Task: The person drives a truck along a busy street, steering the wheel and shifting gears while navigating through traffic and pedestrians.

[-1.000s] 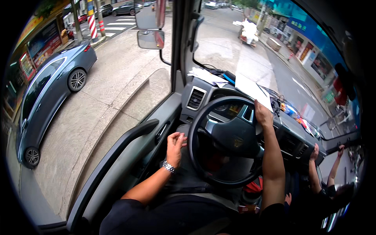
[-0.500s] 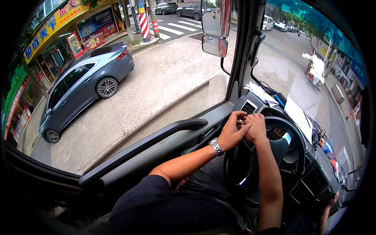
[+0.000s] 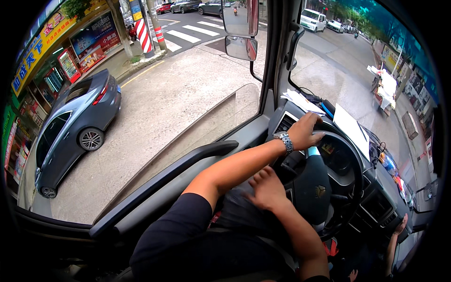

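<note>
My left hand [image 3: 307, 132], with a metal-banded watch [image 3: 284, 142] on its wrist, is closed over the upper part of the black steering wheel [image 3: 360, 181]. The rim under its fingers is mostly hidden. My right hand [image 3: 270, 190] is off the wheel, in the air above my lap. Its fingers are apart and slightly smeared by motion, and nothing shows in them. The wheel's hub [image 3: 314, 188] is turned, with one spoke pointing up toward my left hand.
A door handrail [image 3: 164, 188] runs along my left under the side window. Papers [image 3: 350, 127] lie on the dashboard. Another person's hand [image 3: 400, 224] rests at the far right. Outside are a grey car [image 3: 77, 124], side mirrors [image 3: 241, 48] and a loaded cart [image 3: 384, 89] ahead.
My hands, together before, have separated. The left has gone onto the wheel's top; the right has dropped toward my lap. The wheel has turned, and the grey car has shifted left and back.
</note>
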### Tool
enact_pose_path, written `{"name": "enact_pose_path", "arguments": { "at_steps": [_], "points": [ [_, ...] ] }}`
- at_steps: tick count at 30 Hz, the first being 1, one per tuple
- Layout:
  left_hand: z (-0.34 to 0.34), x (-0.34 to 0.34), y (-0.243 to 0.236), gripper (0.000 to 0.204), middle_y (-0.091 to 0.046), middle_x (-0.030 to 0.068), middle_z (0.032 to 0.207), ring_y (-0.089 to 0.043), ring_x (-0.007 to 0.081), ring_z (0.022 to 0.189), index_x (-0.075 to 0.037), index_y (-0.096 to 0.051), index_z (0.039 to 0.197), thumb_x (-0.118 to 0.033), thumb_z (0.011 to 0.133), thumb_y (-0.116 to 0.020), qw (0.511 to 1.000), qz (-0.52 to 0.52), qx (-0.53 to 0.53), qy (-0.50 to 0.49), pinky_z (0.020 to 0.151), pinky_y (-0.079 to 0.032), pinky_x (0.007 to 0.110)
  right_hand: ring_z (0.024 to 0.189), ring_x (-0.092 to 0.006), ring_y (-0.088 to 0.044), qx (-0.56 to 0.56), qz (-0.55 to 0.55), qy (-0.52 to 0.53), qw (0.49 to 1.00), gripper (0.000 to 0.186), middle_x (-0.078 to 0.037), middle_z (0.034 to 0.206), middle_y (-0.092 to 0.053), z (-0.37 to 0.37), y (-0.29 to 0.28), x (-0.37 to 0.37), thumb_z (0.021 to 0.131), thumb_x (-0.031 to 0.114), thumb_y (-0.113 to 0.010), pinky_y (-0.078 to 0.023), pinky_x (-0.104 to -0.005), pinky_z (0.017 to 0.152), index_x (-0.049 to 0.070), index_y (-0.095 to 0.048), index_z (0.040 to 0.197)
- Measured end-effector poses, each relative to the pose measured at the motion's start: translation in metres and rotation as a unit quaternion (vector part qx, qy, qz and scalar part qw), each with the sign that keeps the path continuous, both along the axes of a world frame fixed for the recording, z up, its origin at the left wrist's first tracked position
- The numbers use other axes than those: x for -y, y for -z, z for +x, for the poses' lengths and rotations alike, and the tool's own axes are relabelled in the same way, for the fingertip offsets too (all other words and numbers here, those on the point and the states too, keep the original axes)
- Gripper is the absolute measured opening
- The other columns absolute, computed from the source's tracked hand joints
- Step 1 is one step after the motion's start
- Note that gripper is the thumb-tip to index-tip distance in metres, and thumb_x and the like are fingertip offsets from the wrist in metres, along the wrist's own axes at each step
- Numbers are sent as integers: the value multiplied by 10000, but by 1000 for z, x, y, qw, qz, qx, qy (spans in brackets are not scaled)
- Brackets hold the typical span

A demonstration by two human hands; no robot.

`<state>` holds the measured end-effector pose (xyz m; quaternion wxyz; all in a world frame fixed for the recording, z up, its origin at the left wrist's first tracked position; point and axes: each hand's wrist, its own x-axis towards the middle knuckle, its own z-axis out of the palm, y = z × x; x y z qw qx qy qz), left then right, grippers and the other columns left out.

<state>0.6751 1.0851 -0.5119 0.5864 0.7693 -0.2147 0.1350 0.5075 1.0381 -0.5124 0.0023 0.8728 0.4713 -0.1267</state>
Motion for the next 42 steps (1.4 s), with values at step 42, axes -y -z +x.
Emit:
{"name": "enact_pose_path", "arguments": {
  "at_steps": [42],
  "points": [
    [66,-88,170,581,-678,90,822,-702,152,778,51,-319,1347,-329,1035,-629,834,-353,-421,-50,734,-557,291,1104,-319,-574,175,79,281,940,559,-143,1121,-653,491,31,46,997,539,-533,-387,-446,1009,49,-680,1222]
  ]
}}
